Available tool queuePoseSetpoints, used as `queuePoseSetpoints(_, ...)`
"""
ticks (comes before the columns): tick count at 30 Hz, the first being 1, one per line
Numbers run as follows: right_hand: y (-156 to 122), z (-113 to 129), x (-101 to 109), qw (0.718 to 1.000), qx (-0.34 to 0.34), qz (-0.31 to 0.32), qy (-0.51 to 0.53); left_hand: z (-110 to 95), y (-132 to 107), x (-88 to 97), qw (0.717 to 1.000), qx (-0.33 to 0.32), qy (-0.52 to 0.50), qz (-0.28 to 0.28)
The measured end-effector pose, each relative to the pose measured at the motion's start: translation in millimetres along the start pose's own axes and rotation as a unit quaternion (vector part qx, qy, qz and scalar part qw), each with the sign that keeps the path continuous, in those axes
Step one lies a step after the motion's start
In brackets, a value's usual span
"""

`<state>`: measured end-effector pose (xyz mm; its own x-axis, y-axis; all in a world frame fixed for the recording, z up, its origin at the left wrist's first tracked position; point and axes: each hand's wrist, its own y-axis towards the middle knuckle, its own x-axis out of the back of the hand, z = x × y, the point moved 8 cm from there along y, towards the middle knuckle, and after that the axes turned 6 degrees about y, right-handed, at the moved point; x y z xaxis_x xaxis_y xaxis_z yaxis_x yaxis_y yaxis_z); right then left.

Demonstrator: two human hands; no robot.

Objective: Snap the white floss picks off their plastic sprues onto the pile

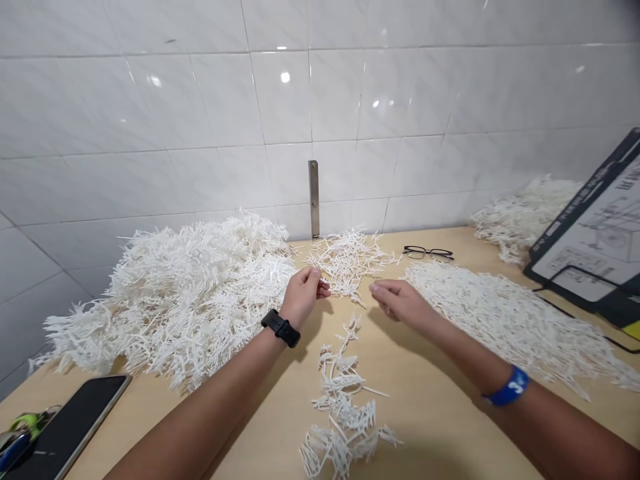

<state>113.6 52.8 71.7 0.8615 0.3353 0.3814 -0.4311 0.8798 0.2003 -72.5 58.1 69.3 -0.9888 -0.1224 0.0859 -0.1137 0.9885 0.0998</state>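
My left hand (303, 292), with a black watch on its wrist, is pinched closed at the near left edge of a small loose pile of thin white strands (347, 257). Whatever sits between its fingertips is too small to make out. Across from it, my right hand (400, 300) has its thumb and fingers pressed together, just right of that pile, and its contents cannot be made out either. Below and between both arms lies a row of tangled white strand clumps (345, 407) on the wooden table (425, 427).
A large heap of white strands (200, 293) fills the left side; a flatter spread of them (500, 320) lies right. Glasses (428, 253) rest near the wall. A phone (75, 427) is front left. A dark printed box (595, 233) leans right, before another heap (525, 213).
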Motion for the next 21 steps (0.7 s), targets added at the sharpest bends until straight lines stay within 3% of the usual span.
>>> queuePoseSetpoints(2,-1,-4,36,0.993,-0.037,-0.003,-0.112,-9,5,2.2,0.994,-0.049,0.095,-0.006)
queuePoseSetpoints(4,-9,-10,73,0.962,-0.057,-0.019,-0.267,-17,10,-2.4,0.977,-0.09,0.195,0.017)
queuePoseSetpoints(6,-22,-21,111,0.894,-0.097,-0.06,-0.434,-27,14,-11.9,0.94,-0.132,0.31,0.059)
queuePoseSetpoints(8,-34,-35,137,0.825,-0.138,-0.062,-0.545,-39,19,-17.3,0.893,-0.179,0.41,0.057)
queuePoseSetpoints(11,-40,-40,150,0.779,-0.119,-0.038,-0.615,-48,33,-28.0,0.84,-0.175,0.505,0.091)
queuePoseSetpoints(13,-38,-27,145,0.791,-0.08,-0.053,-0.605,-53,40,-32.5,0.81,-0.152,0.554,0.117)
queuePoseSetpoints(16,-28,9,117,0.861,-0.018,-0.074,-0.503,-82,31,-27.8,0.796,-0.157,0.57,0.13)
queuePoseSetpoints(17,-24,22,102,0.886,0.002,-0.071,-0.458,-95,20,-23.6,0.796,-0.167,0.564,0.141)
queuePoseSetpoints(20,-12,55,48,0.933,0.079,-0.052,-0.347,-126,-38,-20.0,0.767,-0.244,0.508,0.306)
queuePoseSetpoints(21,-8,62,28,0.94,0.115,-0.047,-0.317,-136,-56,-13.9,0.759,-0.272,0.492,0.327)
